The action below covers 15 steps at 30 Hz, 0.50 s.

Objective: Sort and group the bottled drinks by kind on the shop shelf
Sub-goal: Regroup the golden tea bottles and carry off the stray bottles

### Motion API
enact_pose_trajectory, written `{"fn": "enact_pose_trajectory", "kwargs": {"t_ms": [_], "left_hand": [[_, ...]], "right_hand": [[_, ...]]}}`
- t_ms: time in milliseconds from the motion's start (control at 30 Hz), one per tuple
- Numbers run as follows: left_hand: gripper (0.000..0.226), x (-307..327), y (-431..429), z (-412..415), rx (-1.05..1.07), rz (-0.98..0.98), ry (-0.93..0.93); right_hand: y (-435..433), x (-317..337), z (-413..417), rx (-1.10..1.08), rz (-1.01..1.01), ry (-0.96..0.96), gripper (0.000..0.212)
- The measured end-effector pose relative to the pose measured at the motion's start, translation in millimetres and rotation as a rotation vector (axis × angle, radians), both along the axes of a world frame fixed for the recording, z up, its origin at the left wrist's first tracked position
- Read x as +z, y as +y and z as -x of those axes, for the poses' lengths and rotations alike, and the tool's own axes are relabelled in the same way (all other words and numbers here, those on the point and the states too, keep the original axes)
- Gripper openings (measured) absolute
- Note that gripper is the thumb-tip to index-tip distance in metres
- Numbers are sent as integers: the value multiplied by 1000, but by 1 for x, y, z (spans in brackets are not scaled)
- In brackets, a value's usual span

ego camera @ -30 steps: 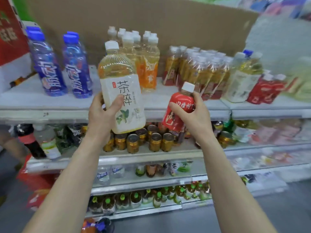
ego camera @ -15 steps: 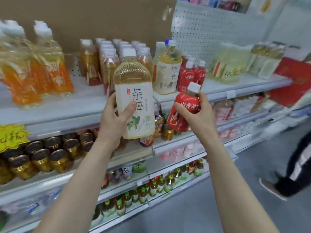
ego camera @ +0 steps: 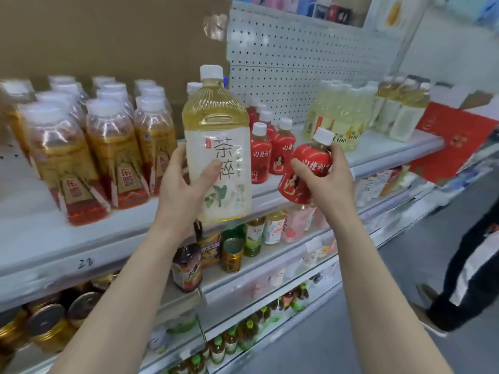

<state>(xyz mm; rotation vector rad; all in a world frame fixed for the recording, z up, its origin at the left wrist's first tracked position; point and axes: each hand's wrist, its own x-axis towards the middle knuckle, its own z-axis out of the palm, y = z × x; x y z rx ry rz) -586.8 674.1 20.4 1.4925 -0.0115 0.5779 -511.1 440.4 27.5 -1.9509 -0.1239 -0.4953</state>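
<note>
My left hand (ego camera: 183, 184) grips a large pale-yellow tea bottle (ego camera: 218, 147) with a white label and white cap, held upright in front of the top shelf (ego camera: 32, 233). My right hand (ego camera: 328, 182) grips a small red-labelled bottle (ego camera: 306, 171) with a white cap, tilted to the right. Just behind and between the two held bottles, a group of matching small red bottles (ego camera: 270, 147) stands on the top shelf. Left of them stand several amber bottles (ego camera: 108, 147) with gold and red labels.
Pale yellow drinks (ego camera: 340, 112) and white-labelled tea bottles (ego camera: 399, 109) stand further right on the top shelf, beside a red box (ego camera: 453, 141). Lower shelves hold cans (ego camera: 232, 255) and assorted small bottles. A person's legs (ego camera: 464, 282) stand in the aisle at right.
My view has swung right along the shelf and closer. Both hands still hold their bottles, now level with the group of small red bottles. The blue and orange bottles have left the view.
</note>
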Motion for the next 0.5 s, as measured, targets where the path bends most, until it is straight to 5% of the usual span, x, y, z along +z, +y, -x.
{"fn": "enact_pose_trajectory", "kwargs": {"t_ms": [300, 500], "left_hand": [[77, 0, -47, -41, 152, 33, -1], [54, -5, -93, -64, 270, 74, -4]], "right_hand": [[-46, 3, -111, 59, 99, -69, 62], [-62, 2, -193, 304, 203, 92, 61]]}}
